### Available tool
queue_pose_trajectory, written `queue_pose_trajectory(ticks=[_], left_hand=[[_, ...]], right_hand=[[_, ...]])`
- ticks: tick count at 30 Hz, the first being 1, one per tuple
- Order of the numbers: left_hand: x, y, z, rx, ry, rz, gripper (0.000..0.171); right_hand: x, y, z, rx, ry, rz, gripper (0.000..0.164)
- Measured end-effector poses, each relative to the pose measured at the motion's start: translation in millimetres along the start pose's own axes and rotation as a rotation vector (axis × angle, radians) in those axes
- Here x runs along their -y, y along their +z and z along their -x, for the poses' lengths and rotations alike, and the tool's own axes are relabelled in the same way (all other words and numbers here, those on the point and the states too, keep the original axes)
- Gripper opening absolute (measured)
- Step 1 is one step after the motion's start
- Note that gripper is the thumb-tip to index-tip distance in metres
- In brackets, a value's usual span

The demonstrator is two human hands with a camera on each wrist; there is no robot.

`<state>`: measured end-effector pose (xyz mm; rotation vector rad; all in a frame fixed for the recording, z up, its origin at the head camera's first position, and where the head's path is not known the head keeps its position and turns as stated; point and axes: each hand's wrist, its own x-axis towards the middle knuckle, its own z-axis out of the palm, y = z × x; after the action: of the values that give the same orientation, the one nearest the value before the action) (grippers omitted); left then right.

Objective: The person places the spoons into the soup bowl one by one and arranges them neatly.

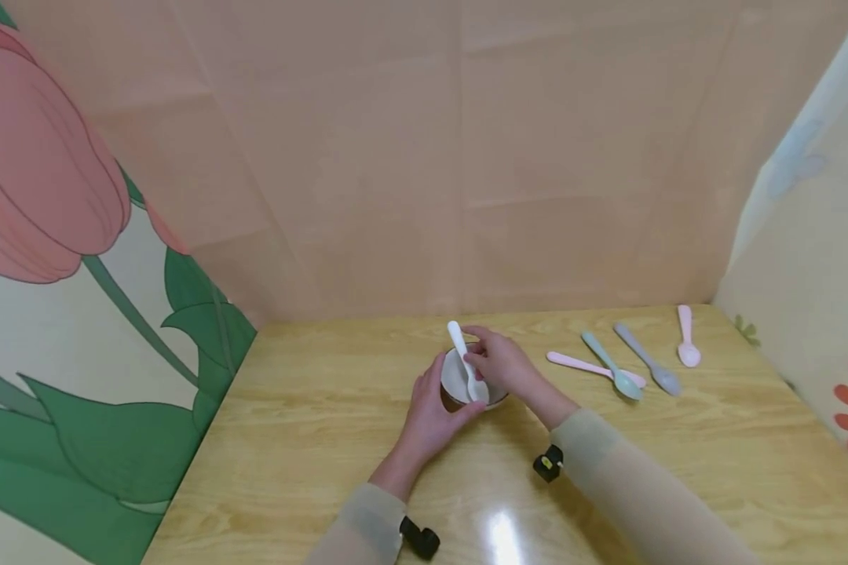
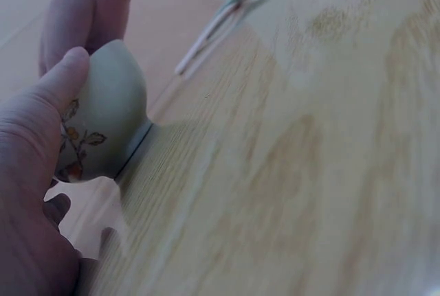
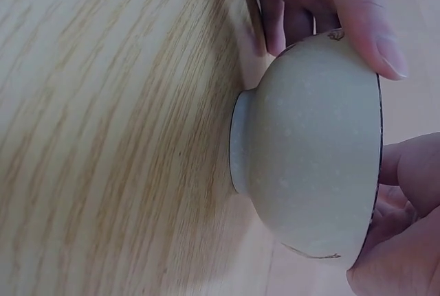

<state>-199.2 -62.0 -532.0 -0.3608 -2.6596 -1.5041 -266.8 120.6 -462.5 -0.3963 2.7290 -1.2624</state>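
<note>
A pale bowl [image 3: 309,152] with a dark rim and painted sprigs stands upright on the table. My left hand [image 1: 426,416] grips it from the left, thumb over the near rim and fingers round its side. A white spoon [image 1: 458,337] leans in the bowl, its head inside and its handle rising past the far rim. Over the bowl's right rim, my right hand [image 1: 502,362] pinches this spoon with curled fingers; the exact contact is partly hidden. In the left wrist view, the right hand [image 2: 89,11] appears behind the bowl [image 2: 117,104].
To the right lie a pink spoon [image 1: 572,362] with a green spoon [image 1: 601,351] across it, a grey-purple spoon [image 1: 636,345] and another pink spoon [image 1: 687,333] farther right. A pinkish cloth [image 1: 459,196] hangs behind the wooden table [image 1: 311,439]. Floral panels flank both sides.
</note>
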Motion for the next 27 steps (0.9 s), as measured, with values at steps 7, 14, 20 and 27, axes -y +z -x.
queue_pose_trajectory(ticks=[7,14,20,27], left_hand=[[-0.2,-1.3,1.5,-0.005,-0.006,0.002,0.109],[0.3,0.1,2.6,-0.002,-0.006,0.014,0.109],[1.6,0.6,3.4,-0.009,0.005,0.006,0.11],[0.0,0.0,3.4,-0.009,0.009,-0.003,0.112]], right_hand=[[1.4,2.8,-0.2,0.002,0.007,0.018,0.057],[-0.1,3.1,2.2,-0.008,0.003,0.038,0.055],[1.3,4.1,3.8,-0.016,-0.002,0.03,0.054],[0.6,3.1,3.7,-0.039,0.005,0.01,0.054]])
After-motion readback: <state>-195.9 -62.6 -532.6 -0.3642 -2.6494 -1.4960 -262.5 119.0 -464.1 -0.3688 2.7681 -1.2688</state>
